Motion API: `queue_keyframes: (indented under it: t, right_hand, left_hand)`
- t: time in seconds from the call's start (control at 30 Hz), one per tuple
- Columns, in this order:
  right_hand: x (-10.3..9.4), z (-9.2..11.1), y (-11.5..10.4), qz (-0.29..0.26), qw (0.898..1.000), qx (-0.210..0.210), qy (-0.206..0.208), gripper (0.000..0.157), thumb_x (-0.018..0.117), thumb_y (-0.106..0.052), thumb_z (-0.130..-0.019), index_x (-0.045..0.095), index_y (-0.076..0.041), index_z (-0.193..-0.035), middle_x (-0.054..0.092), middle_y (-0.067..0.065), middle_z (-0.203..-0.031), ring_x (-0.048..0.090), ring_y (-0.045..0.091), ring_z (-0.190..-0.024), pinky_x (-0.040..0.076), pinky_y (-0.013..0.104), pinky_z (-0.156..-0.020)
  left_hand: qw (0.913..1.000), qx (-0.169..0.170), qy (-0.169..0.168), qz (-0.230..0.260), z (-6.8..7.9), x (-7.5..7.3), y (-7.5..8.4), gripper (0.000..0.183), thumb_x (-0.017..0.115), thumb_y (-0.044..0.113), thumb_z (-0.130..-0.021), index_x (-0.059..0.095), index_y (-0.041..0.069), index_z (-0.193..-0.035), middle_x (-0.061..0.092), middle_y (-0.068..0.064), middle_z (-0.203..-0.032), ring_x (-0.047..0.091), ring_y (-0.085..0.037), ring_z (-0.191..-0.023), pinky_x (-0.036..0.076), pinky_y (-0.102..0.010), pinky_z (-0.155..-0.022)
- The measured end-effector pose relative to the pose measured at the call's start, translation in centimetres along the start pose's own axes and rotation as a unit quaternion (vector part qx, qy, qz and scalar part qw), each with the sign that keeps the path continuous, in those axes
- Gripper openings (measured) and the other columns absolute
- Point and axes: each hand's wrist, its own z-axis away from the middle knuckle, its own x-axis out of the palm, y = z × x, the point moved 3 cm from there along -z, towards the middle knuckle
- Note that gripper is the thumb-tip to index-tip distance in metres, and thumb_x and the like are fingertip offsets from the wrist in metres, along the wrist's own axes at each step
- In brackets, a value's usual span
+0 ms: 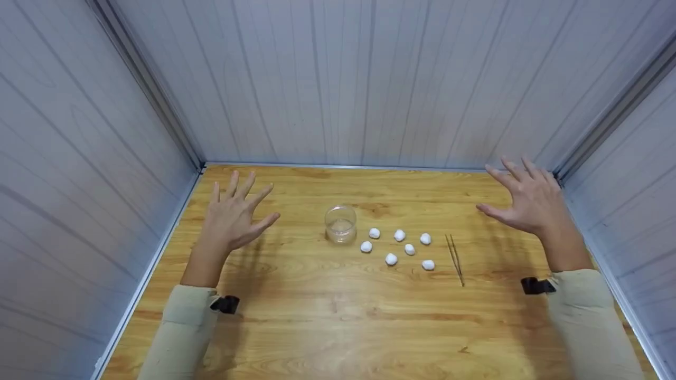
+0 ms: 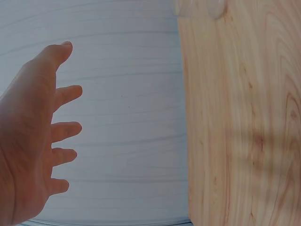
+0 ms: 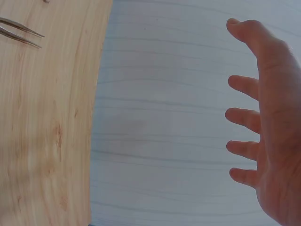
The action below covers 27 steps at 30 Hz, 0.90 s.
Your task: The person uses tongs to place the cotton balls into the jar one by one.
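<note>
Spread fingers mark my left hand (image 1: 231, 219), raised over the left side of the table and holding nothing. On the far right my right hand (image 1: 533, 203) is likewise lifted, fingers apart and palm bare. A clear round jar (image 1: 340, 224) stands near the table's middle, between the two hands. Several white cotton balls (image 1: 400, 235) lie scattered to its right. Beyond them rests a pair of thin metal tweezers (image 1: 456, 261), the thing nearest my right hand; in the right wrist view the tweezers (image 3: 21, 32) point their tips toward the wall.
The wood-grain table (image 1: 338, 327) is closed in by a pale back wall (image 1: 343, 84), a left wall (image 1: 79, 174) and a right wall (image 1: 634, 174). A black strap piece (image 1: 226, 304) sits at the left cuff, another black strap piece (image 1: 537, 286) at the right.
</note>
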Motion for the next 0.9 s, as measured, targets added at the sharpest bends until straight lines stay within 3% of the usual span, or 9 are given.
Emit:
queue_keyframes:
  t: [0.2,0.47,0.9]
  right_hand:
    - [-0.1,-0.4,-0.8,-0.002,1.000,-0.010,0.012,0.083,0.051,-0.076,-0.070,0.035,-0.035,-0.140,0.030,0.004,-0.146,0.018,0.037,-0.134,0.022,0.069,-0.092]
    - [0.1,-0.5,-1.4,-0.001,1.000,-0.017,0.018,0.083,0.052,-0.075,-0.069,0.033,-0.037,-0.140,0.029,0.003,-0.147,0.022,0.038,-0.132,0.026,0.070,-0.089]
    - [1.2,0.2,-1.4,-0.026,0.999,-0.031,0.027,0.079,0.056,-0.071,-0.071,0.036,-0.036,-0.139,0.032,0.006,-0.145,0.029,0.041,-0.128,0.027,0.066,-0.093]
  left_hand:
    - [1.0000,0.005,0.008,-0.002,-0.7,-0.2,0.4,0.072,0.024,0.077,-0.080,0.025,0.041,-0.142,0.016,-0.004,-0.151,0.000,-0.029,-0.137,0.001,-0.064,-0.104]
    - [0.9996,0.007,0.024,0.009,-1.2,-0.1,0.7,0.069,0.031,0.073,-0.082,0.025,0.040,-0.142,0.017,-0.004,-0.151,0.001,-0.029,-0.137,-0.001,-0.063,-0.104]
    - [0.9991,0.008,0.036,0.019,-1.5,0.3,1.0,0.070,0.024,0.076,-0.081,0.023,0.042,-0.142,0.011,0.000,-0.152,0.002,-0.027,-0.138,0.006,-0.064,-0.104]
